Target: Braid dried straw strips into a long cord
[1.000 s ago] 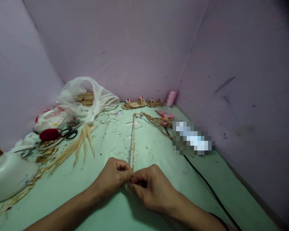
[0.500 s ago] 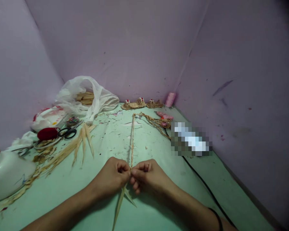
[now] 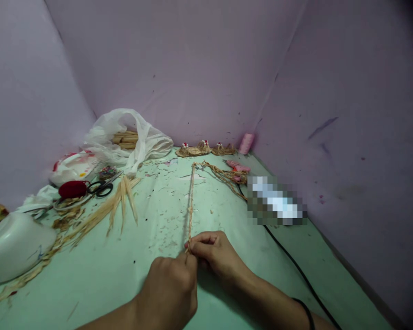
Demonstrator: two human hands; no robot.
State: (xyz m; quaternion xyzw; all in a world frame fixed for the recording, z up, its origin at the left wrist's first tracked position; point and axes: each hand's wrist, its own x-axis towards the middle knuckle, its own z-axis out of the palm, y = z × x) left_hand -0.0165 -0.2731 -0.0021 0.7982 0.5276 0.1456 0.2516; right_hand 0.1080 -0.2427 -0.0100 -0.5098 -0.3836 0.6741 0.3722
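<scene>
A thin braided cord of dry straw-coloured fibre (image 3: 192, 201) runs from the far part of the table straight towards me. Near its close end, my right hand (image 3: 215, 252) pinches the braid between thumb and forefinger. Just below and to the left, my left hand (image 3: 170, 288) is closed in a fist at the braid's end, its back turned to me. The loose strands are hidden behind the left hand. At the far end the cord bends right into a bundle of braided cord (image 3: 223, 173).
To the left lie a white bowl (image 3: 17, 247), fibre strips (image 3: 124, 197), black-handled scissors (image 3: 103, 189), a red pincushion-like object (image 3: 73, 189) and a plastic bag (image 3: 151, 142). Woven slippers (image 3: 192, 151) and pink thread (image 3: 247, 144) stand behind. A black cable (image 3: 292, 261) crosses the right; a blurred object lies there.
My left hand has moved down and turned over into a fist, covering the loose strands. My right hand keeps its pinch on the braid. The view has shifted slightly.
</scene>
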